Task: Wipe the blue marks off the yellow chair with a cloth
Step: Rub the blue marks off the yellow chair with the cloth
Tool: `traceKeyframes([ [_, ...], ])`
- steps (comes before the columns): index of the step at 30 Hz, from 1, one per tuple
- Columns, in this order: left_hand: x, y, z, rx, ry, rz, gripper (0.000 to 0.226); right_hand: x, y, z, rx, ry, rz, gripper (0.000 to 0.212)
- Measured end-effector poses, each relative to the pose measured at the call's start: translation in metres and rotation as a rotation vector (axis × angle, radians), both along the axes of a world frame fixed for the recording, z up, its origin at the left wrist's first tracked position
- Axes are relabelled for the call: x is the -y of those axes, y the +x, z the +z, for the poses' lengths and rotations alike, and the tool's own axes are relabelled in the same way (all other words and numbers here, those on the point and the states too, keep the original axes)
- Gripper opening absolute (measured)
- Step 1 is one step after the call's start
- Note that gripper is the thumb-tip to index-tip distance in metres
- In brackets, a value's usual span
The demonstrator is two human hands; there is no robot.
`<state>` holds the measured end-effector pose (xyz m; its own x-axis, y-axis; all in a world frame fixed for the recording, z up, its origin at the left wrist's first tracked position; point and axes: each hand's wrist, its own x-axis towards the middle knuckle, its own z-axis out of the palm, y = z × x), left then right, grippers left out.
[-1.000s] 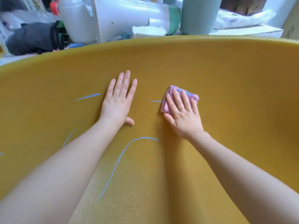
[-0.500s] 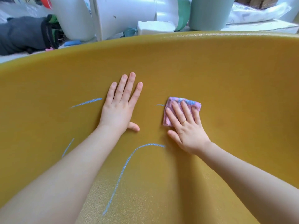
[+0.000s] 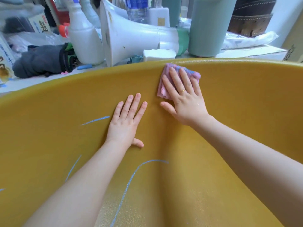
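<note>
Head view: the yellow chair (image 3: 237, 112) fills most of the frame, its curved inner surface facing the camera and its upper rim running across the top third. The right hand (image 3: 185, 99) lies flat on the cloth (image 3: 164, 90), a pink folded piece with blue staining along its far edge, and presses it against the chair just below the rim; the fingers are straight and spread over the cloth, not curled round it, and the thumb rests on the bare chair surface beside it. A ring shows on one finger. The left hand (image 3: 126, 122) lies flat on the chair, lower than and to the left of the right hand, fingers extended and close together, holding nothing. Blue marks are on the chair: a short stroke (image 3: 95, 120) just left of the left hand, a long curved line (image 3: 131, 179) between the two forearms, and a thin stroke (image 3: 73, 167) left of the left forearm. Behind the rim stand a white spray bottle (image 3: 83, 38), a white megaphone (image 3: 131, 35) lying on its side, a pale green cylinder (image 3: 209, 27) and a dark folded umbrella (image 3: 42, 61).
</note>
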<state>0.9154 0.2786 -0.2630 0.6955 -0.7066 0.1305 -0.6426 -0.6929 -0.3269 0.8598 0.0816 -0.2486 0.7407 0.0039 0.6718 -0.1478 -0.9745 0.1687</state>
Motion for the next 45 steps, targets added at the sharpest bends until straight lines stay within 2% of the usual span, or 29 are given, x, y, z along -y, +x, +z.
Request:
traceKeyframes([
  [4,-0.001,0.001,-0.002,0.054,-0.035,-0.029,0.145,0.001,0.01,0.012,0.03,0.008,-0.01,0.068],
  [10,-0.002,0.005,-0.003,0.159,0.01,-0.016,0.153,-0.022,-0.021,-0.066,-0.179,0.026,0.098,0.074],
  [15,0.0,0.001,-0.007,0.148,0.001,-0.024,0.143,-0.041,-0.063,-0.12,-0.402,-0.024,0.196,0.074],
  [20,0.002,-0.002,-0.005,0.1,0.019,-0.011,0.14,-0.035,-0.064,-0.114,-0.428,-0.018,0.252,0.07],
  [23,0.002,-0.003,-0.004,0.068,0.005,-0.01,0.142,-0.02,-0.046,-0.086,-0.331,-0.064,0.273,0.065],
  [28,0.002,-0.003,-0.004,0.067,-0.025,-0.016,0.142,-0.008,0.005,-0.014,-0.057,-0.061,0.121,0.058],
  [32,0.002,-0.001,-0.004,0.108,-0.017,-0.026,0.141,-0.016,0.011,-0.015,0.001,0.038,0.138,0.059],
  [35,0.002,-0.002,-0.003,0.131,-0.001,-0.017,0.142,-0.024,-0.005,-0.042,-0.119,0.091,0.186,0.061],
  [41,0.003,-0.011,0.004,0.097,0.064,0.036,0.136,-0.058,-0.084,-0.13,-0.522,0.118,0.283,0.06],
  [45,0.004,-0.027,0.006,0.067,0.014,0.074,0.132,-0.081,-0.12,-0.147,-0.634,0.172,0.273,0.057],
])
